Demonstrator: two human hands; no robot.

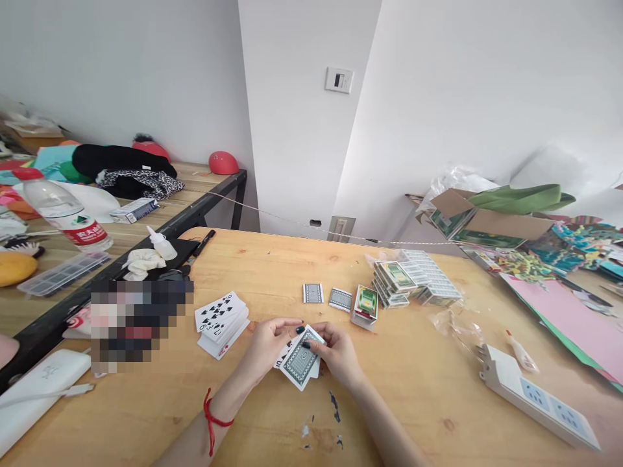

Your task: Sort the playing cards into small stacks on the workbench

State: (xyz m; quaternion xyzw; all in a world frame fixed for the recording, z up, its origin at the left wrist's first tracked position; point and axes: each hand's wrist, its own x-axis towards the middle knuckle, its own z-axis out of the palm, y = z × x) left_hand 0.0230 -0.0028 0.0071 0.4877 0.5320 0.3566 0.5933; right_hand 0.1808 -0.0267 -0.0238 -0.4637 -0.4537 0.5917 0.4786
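Observation:
Playing cards are between my two hands over the near middle of the table, the top one back side up with a grey-blue pattern. My right hand grips them from the right, its thumb pressed on the patterned back. From the left, my left hand pinches the cards' upper left edge; a face-up spade card shows partly beneath. Left of my left hand lies a loose pile of face-up playing cards, spades on top. Beyond my hands are two small patterned card stacks and an upright green card box.
More card boxes are stacked at the back right, some in clear wrap. A white power strip and a small glue bottle lie on the right. To the left are a white squeeze bottle, a power bank and a water bottle.

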